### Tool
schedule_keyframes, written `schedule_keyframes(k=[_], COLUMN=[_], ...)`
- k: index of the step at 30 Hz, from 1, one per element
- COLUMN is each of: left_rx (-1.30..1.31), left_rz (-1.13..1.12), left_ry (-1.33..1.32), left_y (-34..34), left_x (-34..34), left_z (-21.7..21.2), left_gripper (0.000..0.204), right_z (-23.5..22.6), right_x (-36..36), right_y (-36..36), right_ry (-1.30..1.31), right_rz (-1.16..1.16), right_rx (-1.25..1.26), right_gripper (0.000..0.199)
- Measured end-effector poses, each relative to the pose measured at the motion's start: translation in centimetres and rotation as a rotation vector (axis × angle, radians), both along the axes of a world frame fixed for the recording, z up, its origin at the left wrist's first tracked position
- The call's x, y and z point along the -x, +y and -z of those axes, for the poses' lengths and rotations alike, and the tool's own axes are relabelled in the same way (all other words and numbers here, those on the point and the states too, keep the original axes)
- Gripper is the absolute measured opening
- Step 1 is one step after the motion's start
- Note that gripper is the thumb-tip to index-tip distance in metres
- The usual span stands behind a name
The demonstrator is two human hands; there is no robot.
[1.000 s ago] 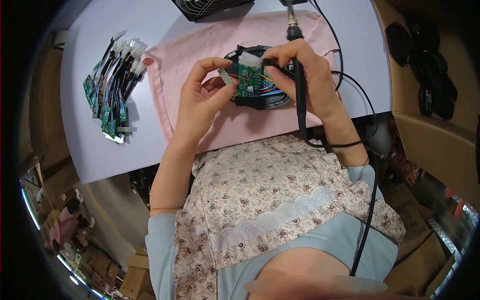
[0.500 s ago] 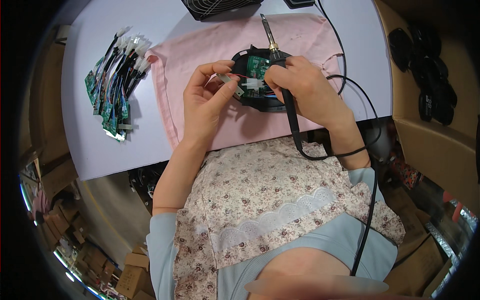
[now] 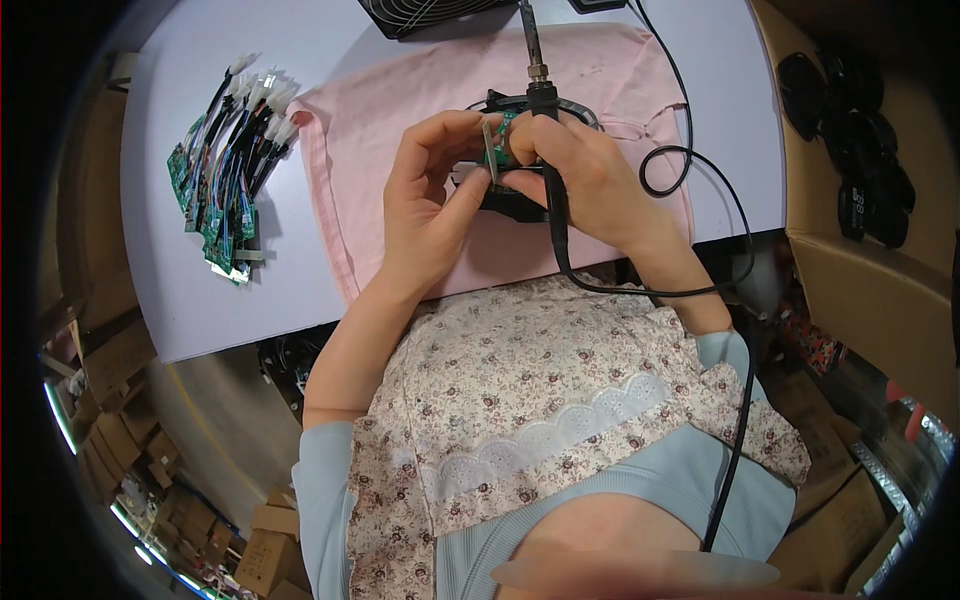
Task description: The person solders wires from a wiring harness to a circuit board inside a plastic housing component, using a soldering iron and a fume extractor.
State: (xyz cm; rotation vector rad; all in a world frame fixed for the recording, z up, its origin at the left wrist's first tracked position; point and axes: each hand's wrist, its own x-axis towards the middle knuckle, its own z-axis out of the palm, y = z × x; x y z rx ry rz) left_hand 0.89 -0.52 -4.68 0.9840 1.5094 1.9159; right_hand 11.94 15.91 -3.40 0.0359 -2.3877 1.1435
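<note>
- The left hand [image 3: 435, 205] sits over the pink cloth [image 3: 400, 120] near the middle of the white surface [image 3: 200, 300]; its grip is closed, thumb and fingers pinching the edge of a small green circuit board [image 3: 497, 150] held nearly upright.
- The right hand [image 3: 580, 175] is just beside the left, touching it at the fingertips; its grip is closed around the black handle of a soldering iron [image 3: 540, 100].
- The iron's metal shaft points toward the far edge of the surface, and its tip is out of view there.
- A black cable [image 3: 640, 290] runs from the iron's handle under the right wrist, loops over the near edge of the surface and hangs down past the person's floral apron.
- A second loop of black wire [image 3: 690, 170] lies on the right edge of the cloth.
- Below the 2 hands, a black holder [image 3: 515, 205] rests on the cloth; most of it is hidden by the fingers, so its shape is unclear.
- Near the left edge of the surface lies a pile of green boards with wires [image 3: 225, 175] and white plugs, well apart from the hands.
- A black fan grille [image 3: 430, 12] stands at the far edge, touching the cloth's far border.
- Beyond the right edge of the surface, a cardboard box [image 3: 860, 270] holds dark parts [image 3: 850, 130].
</note>
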Motion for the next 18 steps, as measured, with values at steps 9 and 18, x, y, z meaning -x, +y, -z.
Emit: schedule_keyframes(k=[9, 18], left_rx=[0.113, 0.190], left_rz=[-0.021, -0.081], left_ry=[0.095, 0.190], left_y=[0.1, 0.1], left_x=[0.6, 0.1], left_z=[0.7, -0.1], left_gripper=[0.051, 0.054], right_z=[0.6, 1.3], right_x=[-0.1, 0.1], right_y=[0.3, -0.1], right_ry=[0.004, 0.158], right_rz=[-0.098, 0.004], right_rx=[0.092, 0.114], right_gripper=[0.024, 0.027])
